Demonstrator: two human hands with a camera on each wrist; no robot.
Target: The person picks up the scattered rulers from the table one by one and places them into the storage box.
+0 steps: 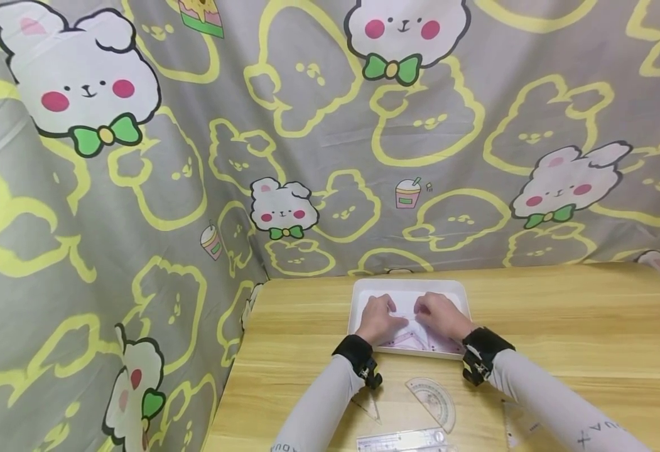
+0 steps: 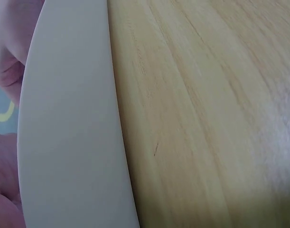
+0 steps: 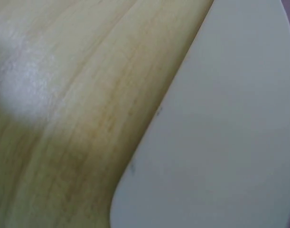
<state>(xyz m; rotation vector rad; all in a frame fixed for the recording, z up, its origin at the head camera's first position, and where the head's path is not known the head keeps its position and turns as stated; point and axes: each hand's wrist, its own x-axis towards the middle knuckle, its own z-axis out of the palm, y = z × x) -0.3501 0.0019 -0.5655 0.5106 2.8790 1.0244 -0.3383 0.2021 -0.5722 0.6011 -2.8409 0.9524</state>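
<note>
In the head view a white tray point(image 1: 355, 307) lies near the table's far edge. Inside it is a thin, flat white pouch-like piece with pink markings point(image 1: 409, 340); its exact kind is too small to tell. My left hand point(image 1: 382, 319) reaches over the tray's left side, thumb and fingers curled at the upper edge of this piece. From the right, my right hand point(image 1: 441, 316) pinches at the same edge, a short gap from the left. Both wrist views are mostly filled by the tray's outer wall point(image 2: 71, 123), which hides the fingertips.
Closer to me on the wooden table point(image 1: 578, 326) lie a clear protractor point(image 1: 434, 402), a clear straight ruler point(image 1: 400, 441) and a set square point(image 1: 370, 408) partly under the left forearm. Another clear piece point(image 1: 519, 427) lies by the right forearm. A patterned curtain point(image 1: 330, 150) hangs behind and left.
</note>
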